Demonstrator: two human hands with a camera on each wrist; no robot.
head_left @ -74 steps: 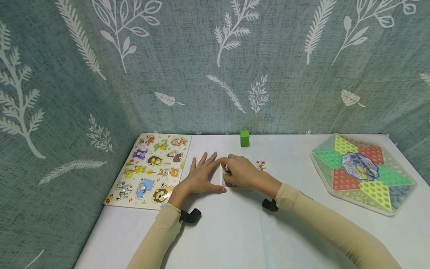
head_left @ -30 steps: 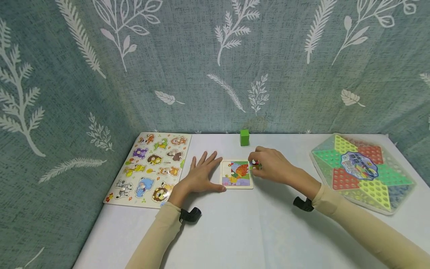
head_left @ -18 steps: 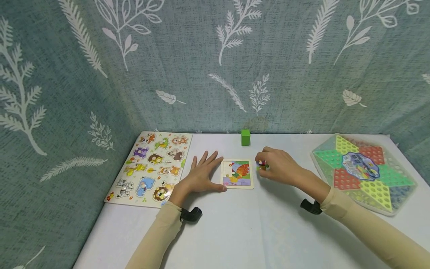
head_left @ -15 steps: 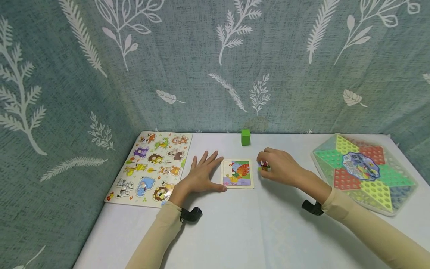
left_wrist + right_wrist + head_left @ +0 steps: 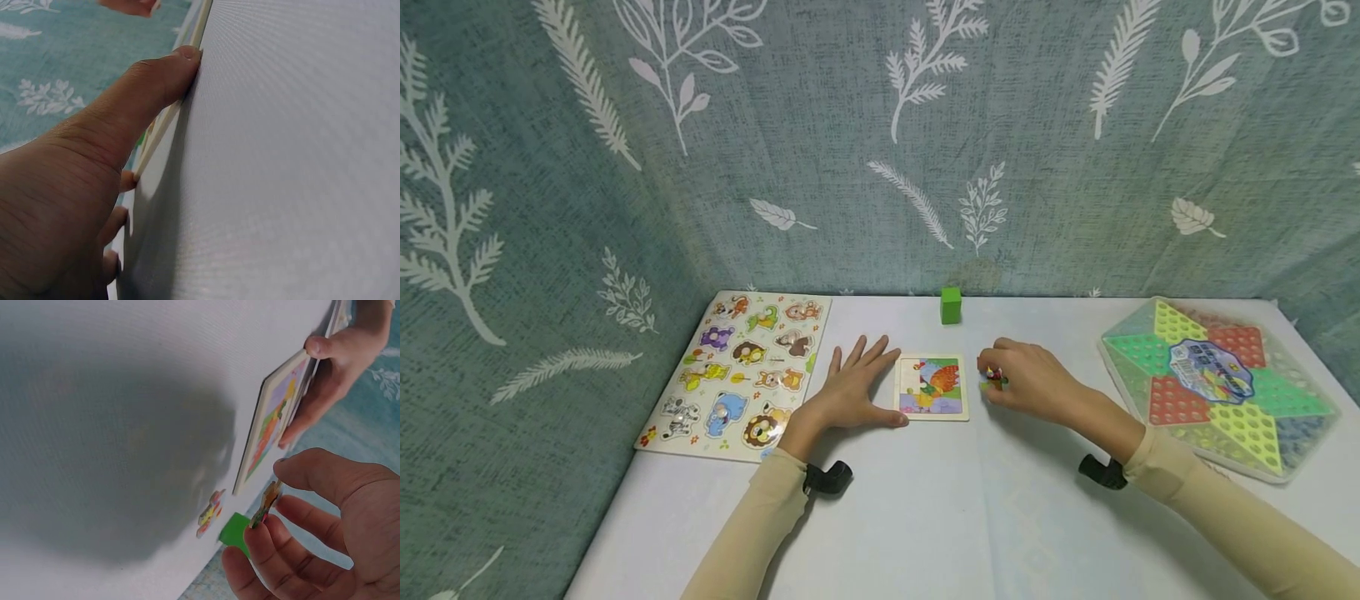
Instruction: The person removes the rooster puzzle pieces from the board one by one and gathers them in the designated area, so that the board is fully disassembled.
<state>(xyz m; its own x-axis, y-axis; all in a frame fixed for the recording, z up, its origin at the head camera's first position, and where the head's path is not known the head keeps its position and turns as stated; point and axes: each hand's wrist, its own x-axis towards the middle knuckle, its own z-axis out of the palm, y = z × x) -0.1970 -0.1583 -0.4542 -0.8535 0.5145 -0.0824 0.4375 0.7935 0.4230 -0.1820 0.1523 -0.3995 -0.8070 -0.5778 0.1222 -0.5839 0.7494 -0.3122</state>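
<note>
The white tabletop [image 5: 910,517] runs from the curtain [image 5: 850,125] behind to the bottom of the frame, with its widest stretch between the two forearms, low in the middle. A strip also lies between the right hand [image 5: 1028,379] and the checkers box [image 5: 1213,392] at right. One small framed puzzle [image 5: 932,417] sits flat near the centre, its right edge just beside the right hand. I count one green block [image 5: 951,306] above it and one board [image 5: 741,379] at left with eleven animals showing.

The right wrist view shows two loose pieces: a held piece [image 5: 267,503], pinched between the right thumb and fingertips, and a lying piece [image 5: 211,514] on the cloth. The left hand [image 5: 850,400] is spread, fingers straight, thumb touching the puzzle frame's lower-left corner.
</note>
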